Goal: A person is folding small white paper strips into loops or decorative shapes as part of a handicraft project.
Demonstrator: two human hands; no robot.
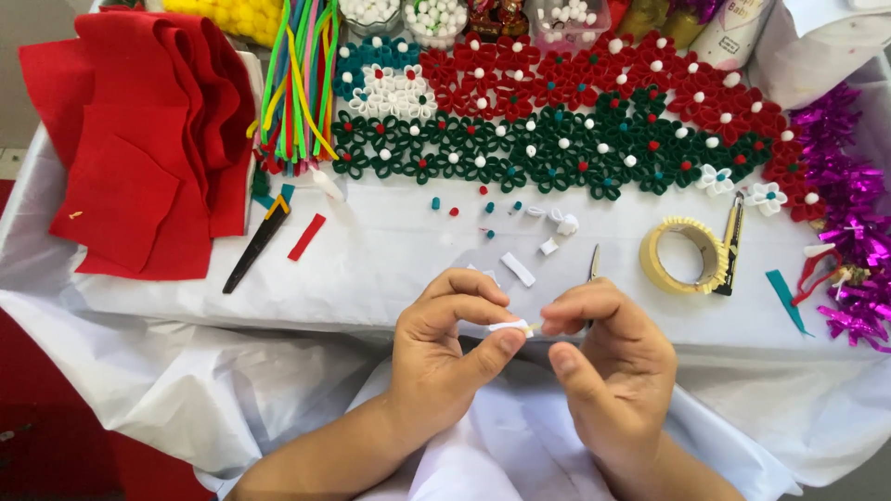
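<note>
My left hand (445, 348) and my right hand (608, 357) meet at the near edge of the table. Between thumb and fingers of both hands I pinch a small white felt strip (511, 327), folded at its end. A pair of scissors (592, 265) lies just behind my right hand, its handles hidden by the fingers. Loose white felt pieces (519, 269) lie on the cloth right beyond my hands.
Rows of red, green and white felt flowers (575, 121) fill the far side. Red felt sheets (139, 139) and coloured pipe cleaners (299, 83) lie left. A yellow tape roll (685, 257), a box cutter (731, 243) and purple tinsel (849, 232) lie right on the white tablecloth (371, 269).
</note>
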